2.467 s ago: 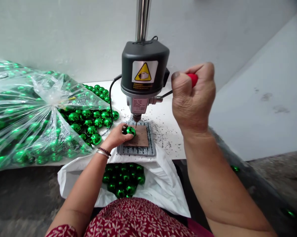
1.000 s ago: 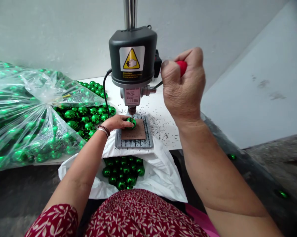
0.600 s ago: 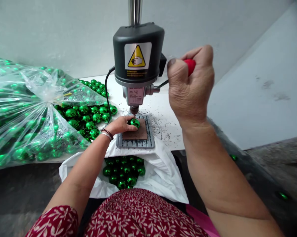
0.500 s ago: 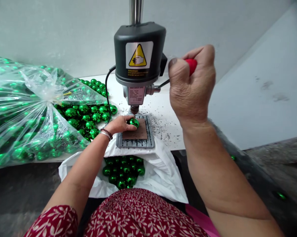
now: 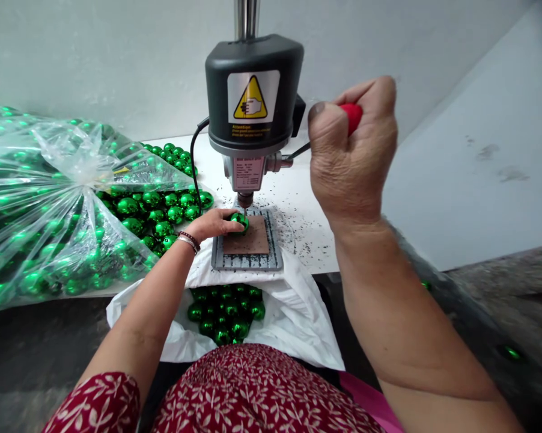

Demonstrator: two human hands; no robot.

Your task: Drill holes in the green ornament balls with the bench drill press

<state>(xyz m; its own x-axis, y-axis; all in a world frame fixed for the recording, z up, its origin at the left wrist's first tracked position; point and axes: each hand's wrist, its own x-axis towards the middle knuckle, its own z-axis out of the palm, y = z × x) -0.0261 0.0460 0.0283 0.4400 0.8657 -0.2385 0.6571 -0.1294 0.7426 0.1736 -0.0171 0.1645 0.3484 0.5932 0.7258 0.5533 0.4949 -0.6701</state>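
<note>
Between the thumb and fingers of my left hand (image 5: 214, 224) is a shiny green ball (image 5: 240, 223). It sits over a brown board (image 5: 253, 240) on the grey slotted base (image 5: 273, 258) of a bench drill press (image 5: 253, 90). The thin drill bit (image 5: 245, 212) points down at the ball's right side; whether it touches cannot be made out. Raised at the right, my right hand (image 5: 354, 150) is wrapped round the red knob (image 5: 353, 117) of the press's feed lever (image 5: 301, 150).
A clear plastic bag (image 5: 84, 174) full of green balls lies at the left, with loose green balls (image 5: 163, 228) beside it. More balls (image 5: 226, 310) lie in a white cloth (image 5: 298, 313) at my lap. Dark shavings (image 5: 298, 231) litter the white table (image 5: 320, 258). A black cable (image 5: 194, 156) hangs left of the press.
My left hand has shifted slightly left with the green ball, so the ball sits further left relative to the bit. My right hand stays on the knob, almost unmoved.
</note>
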